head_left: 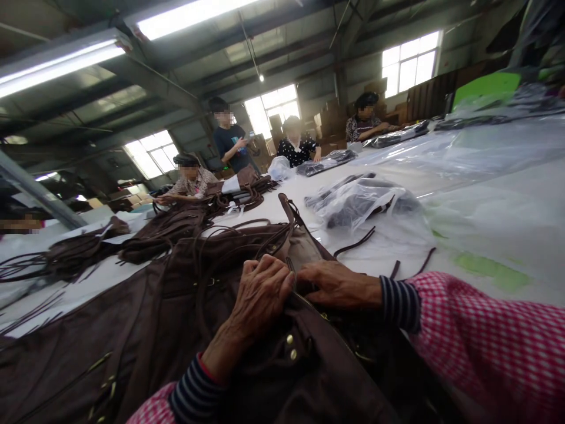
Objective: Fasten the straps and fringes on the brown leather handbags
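A dark brown bag [326, 377] with a brass zipper and round gold studs lies close in front of me. My left hand [265, 291] is closed on the bag's edge at the upper end of the zipper. Right beside it, my right hand [338, 285] has its fingers curled at the zipper opening, with the fingertips partly hidden. A beige lining [304, 247] shows just beyond my hands, under a brown strap. More brown bags [145, 312] with gold fittings spread out on the left.
On the white table [477, 206] lie a plastic-wrapped bag [366, 200], loose straps and plastic sheets. Piled brown bags [172, 227] stretch along the left. Several people are at the table's far side, one standing [229, 138].
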A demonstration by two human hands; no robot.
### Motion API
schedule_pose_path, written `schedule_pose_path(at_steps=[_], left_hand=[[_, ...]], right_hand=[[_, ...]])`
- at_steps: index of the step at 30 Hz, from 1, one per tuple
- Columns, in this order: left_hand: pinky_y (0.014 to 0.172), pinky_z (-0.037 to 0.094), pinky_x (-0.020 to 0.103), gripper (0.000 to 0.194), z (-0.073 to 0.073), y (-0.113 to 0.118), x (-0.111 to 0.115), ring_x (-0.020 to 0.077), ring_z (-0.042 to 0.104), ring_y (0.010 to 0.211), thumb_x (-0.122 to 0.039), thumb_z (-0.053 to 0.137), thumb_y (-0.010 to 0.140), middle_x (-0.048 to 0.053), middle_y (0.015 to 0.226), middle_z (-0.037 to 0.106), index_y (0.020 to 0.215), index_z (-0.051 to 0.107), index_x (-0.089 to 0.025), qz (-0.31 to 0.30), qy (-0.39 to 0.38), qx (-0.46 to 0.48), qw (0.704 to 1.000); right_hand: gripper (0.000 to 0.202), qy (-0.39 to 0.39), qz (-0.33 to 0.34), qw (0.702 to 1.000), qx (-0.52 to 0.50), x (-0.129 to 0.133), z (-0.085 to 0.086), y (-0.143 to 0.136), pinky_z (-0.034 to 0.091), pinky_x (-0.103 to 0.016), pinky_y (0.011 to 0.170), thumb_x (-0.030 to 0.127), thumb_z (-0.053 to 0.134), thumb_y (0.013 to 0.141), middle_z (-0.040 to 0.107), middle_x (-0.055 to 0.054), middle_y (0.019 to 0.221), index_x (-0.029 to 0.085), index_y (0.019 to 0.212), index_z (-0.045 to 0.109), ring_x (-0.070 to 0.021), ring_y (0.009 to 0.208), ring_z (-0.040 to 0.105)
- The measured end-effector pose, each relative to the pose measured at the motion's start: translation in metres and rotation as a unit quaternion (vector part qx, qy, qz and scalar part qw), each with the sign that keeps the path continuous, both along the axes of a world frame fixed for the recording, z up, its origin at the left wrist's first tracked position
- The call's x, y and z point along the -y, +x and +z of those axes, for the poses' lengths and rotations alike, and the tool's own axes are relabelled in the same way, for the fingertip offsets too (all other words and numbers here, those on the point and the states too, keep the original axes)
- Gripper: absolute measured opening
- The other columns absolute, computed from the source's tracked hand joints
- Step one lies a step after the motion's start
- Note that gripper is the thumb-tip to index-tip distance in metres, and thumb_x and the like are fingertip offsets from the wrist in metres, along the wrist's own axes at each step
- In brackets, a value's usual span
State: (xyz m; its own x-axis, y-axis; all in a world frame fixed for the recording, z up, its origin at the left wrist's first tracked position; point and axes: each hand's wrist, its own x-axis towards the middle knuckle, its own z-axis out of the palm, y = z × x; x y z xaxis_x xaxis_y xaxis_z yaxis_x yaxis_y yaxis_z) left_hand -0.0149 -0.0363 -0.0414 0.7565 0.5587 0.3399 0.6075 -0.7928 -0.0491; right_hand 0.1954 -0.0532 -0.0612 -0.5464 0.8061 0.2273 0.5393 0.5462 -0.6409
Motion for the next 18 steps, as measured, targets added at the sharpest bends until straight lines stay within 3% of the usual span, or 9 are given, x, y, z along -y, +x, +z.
schedule_pose_path(at_steps=[3,6,8,10,13,15,18], left_hand=[[0.094,0.032,0.047,0.032,0.002,0.0,0.001,0.0216,0.054,0.111,-0.027,0.037,0.107,0.002,0.112,0.071,0.092,0.065,-0.021,0.004,0.004,0.023,1.0],[0.108,0.025,0.053,0.027,0.006,-0.003,-0.001,0.026,0.044,0.135,-0.026,0.043,0.105,0.0,0.128,0.069,0.095,0.068,-0.023,-0.009,0.049,0.038,0.998],[0.113,0.023,0.055,0.026,0.01,-0.004,-0.005,0.0268,0.038,0.141,-0.026,0.044,0.104,-0.001,0.119,0.072,0.094,0.068,-0.023,-0.026,0.057,0.027,0.998],[0.108,0.034,0.049,0.033,0.015,-0.003,-0.012,0.0252,0.048,0.131,-0.026,0.04,0.105,0.002,0.098,0.074,0.086,0.066,-0.021,-0.029,0.033,0.01,0.999],[0.085,0.047,0.039,0.043,0.022,0.003,-0.02,0.0242,0.058,0.101,-0.03,0.036,0.106,0.005,0.077,0.066,0.071,0.059,-0.019,0.011,0.003,-0.014,1.0],[0.079,0.046,0.04,0.041,0.023,0.007,-0.021,0.026,0.057,0.097,-0.031,0.04,0.105,0.006,0.077,0.066,0.07,0.059,-0.019,0.04,0.017,-0.029,0.999],[0.088,0.043,0.047,0.014,0.018,0.007,-0.019,0.0314,0.052,0.116,-0.018,0.055,0.095,0.004,0.096,0.071,0.086,0.066,-0.021,0.055,0.058,-0.024,0.997]], right_hand=[[0.007,0.045,-0.021,0.995,0.088,0.001,-0.002,-0.008,0.039,-0.027,0.07,0.017,0.063,0.086,0.07,-0.009,0.089,0.014,0.088,0.069,-0.0186,0.081,0.062],[0.011,0.073,-0.025,0.989,0.129,0.001,-0.002,-0.012,0.039,-0.028,0.068,0.023,0.063,0.089,0.071,-0.01,0.091,0.013,0.091,0.068,-0.0197,0.08,0.063],[0.016,0.113,-0.024,0.98,0.163,0.002,-0.003,-0.013,0.039,-0.03,0.065,0.024,0.06,0.092,0.072,-0.012,0.097,0.012,0.101,0.067,-0.0211,0.081,0.065],[0.02,0.149,-0.023,0.969,0.196,0.002,-0.004,-0.015,0.038,-0.031,0.061,0.02,0.057,0.093,0.072,-0.013,0.099,0.01,0.109,0.064,-0.0221,0.078,0.066],[0.018,0.195,-0.039,0.954,0.225,-0.011,-0.009,-0.02,0.038,-0.033,0.058,0.014,0.051,0.094,0.071,-0.012,0.094,0.01,0.109,0.062,-0.0228,0.073,0.066],[0.018,0.208,-0.07,0.952,0.212,-0.028,-0.012,-0.023,0.039,-0.033,0.06,0.01,0.048,0.095,0.071,-0.014,0.095,0.011,0.105,0.062,-0.0234,0.075,0.066],[0.017,0.183,-0.133,0.967,0.121,-0.054,-0.015,-0.027,0.041,-0.032,0.065,0.01,0.047,0.095,0.071,-0.016,0.097,0.013,0.099,0.063,-0.0242,0.081,0.066]])
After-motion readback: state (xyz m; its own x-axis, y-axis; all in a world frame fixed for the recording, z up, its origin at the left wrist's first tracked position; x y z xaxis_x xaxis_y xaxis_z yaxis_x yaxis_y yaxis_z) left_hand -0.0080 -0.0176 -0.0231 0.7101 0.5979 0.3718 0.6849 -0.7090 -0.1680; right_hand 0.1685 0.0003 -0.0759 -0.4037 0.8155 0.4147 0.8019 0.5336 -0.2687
